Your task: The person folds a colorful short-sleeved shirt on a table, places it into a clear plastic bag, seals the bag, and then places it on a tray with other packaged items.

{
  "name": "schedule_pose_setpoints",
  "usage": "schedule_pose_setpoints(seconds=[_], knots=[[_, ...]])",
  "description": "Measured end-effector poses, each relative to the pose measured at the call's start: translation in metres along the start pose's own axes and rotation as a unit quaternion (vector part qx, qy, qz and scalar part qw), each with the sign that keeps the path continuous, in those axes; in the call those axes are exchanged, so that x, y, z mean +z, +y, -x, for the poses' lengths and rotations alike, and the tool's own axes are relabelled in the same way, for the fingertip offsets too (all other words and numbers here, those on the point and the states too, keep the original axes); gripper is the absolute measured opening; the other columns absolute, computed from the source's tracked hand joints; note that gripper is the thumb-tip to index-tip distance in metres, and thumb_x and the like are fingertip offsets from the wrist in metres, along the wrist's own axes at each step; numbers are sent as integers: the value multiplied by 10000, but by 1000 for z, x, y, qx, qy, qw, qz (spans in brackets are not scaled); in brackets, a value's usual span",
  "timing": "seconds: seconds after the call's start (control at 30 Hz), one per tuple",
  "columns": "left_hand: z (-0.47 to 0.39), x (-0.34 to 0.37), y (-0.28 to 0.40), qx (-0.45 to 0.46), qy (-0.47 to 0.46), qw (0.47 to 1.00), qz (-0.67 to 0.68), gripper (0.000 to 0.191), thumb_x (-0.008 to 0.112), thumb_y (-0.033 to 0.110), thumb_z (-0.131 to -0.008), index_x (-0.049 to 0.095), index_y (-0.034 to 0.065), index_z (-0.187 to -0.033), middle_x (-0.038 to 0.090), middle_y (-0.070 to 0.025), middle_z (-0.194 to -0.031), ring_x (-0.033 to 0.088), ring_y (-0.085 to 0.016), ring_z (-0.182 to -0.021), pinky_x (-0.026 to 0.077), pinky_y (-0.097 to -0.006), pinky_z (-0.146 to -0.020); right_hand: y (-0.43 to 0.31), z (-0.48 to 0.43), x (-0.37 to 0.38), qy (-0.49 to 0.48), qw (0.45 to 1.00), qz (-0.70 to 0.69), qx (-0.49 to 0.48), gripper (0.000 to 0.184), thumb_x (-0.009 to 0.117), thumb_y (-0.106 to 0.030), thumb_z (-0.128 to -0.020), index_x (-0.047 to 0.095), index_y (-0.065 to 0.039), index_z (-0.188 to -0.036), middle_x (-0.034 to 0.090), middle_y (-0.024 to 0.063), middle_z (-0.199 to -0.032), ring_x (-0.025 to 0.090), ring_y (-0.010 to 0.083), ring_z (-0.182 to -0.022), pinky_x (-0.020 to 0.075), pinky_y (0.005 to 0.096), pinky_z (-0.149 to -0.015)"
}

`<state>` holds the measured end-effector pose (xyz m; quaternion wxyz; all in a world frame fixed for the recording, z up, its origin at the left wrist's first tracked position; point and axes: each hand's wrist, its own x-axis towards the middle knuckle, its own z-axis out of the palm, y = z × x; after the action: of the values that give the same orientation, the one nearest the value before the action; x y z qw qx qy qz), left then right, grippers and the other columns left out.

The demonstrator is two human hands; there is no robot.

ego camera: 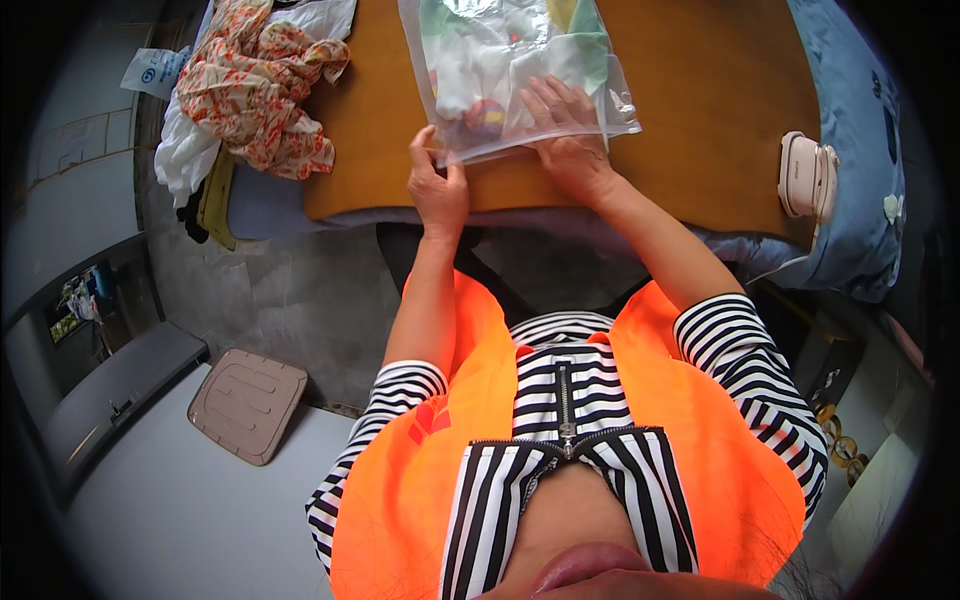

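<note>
A clear zip bag [525, 75] lies on the brown board of the table, with a folded white and green garment [480, 60] inside it. My left hand [439, 180] pinches the bag's near left corner between thumb and fingers. Inside the bag's mouth, under the clear plastic, my right hand [562, 120] rests with spread fingers at the near edge of the garment. A round patch of red, yellow and purple shows on the cloth between my hands.
Crumpled orange-and-white patterned cloth [255, 97] lies at the table's left, over white fabric [184, 150]. A small pale iron [806, 176] with a cord stands at the right edge, beside blue cloth [855, 195]. A brown lid-like panel [247, 405] is at lower left.
</note>
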<state>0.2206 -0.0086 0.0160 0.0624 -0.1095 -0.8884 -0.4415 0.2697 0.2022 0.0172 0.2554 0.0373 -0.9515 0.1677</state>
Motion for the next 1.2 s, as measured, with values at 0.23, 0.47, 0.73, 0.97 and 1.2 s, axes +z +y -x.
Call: schedule_pose_setpoints(seconds=[0.23,0.47,0.73,0.97,1.2], knots=[[16,-20,-11,-54,51,997,-3,197,672,89,-907,597,58,-1088,629,-116,-758,637,-292,-677,515,-406,-658,-41,68,-59,6,989,-140,51,320,659,-51,-892,640,-59,-1211,651,142,-1178,623,336,-1062,505,396,-899],[78,9,34,159,-118,979,57,96,682,111,-945,642,31,-981,659,-109,-801,652,-200,-683,525,-324,-652,-10,75,-74,9,995,51,85,441,727,-109,-826,604,-109,-1250,570,100,-1246,543,289,-1186,417,439,-995],[67,35,59,-94,-222,934,263,155,659,57,-918,692,20,-1065,701,-46,-904,634,-97,-766,521,-288,-670,20,59,-48,-31,991,123,39,239,707,-137,-831,667,-113,-1065,613,38,-1087,577,248,-1066,442,408,-882],[58,38,67,255,-109,959,60,261,625,-7,-865,695,23,-1115,658,-150,-1196,617,-373,-1089,501,-436,-946,9,42,-55,53,996,44,50,49,677,-137,-876,650,-109,-906,599,47,-849,606,253,-839,447,394,-739],[16,62,61,282,-66,956,-41,473,642,115,-878,616,81,-1349,601,-270,-1314,556,-430,-1257,423,-501,-1070,-28,27,-73,75,997,-32,8,88,678,-126,-830,608,-97,-873,547,75,-804,574,272,-783,435,406,-724]])
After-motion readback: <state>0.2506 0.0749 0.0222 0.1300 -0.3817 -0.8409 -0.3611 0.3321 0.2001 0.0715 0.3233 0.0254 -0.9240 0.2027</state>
